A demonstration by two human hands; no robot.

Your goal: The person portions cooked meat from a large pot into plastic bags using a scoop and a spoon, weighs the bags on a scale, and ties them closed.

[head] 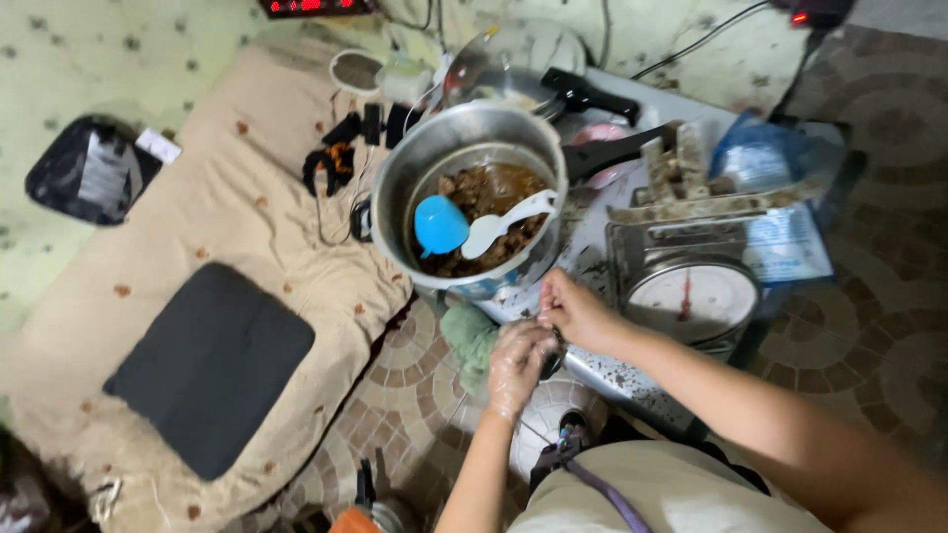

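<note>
The left hand (515, 363), in a thin clear glove, and the bare right hand (573, 311) meet, pinching a small dark thing too blurred to name. Just beyond them a steel pot (395, 188) of brown stew holds a blue ladle (440, 225) and white spoon (504, 225), beside a scale (691, 296) on the counter (592, 266).

Packages and displays around the desk
Blue plastic bag (765, 158) lies at the desk's far right; red-lit display (316, 7) at top edge; black pouch (89, 170) on the floor left.
</note>
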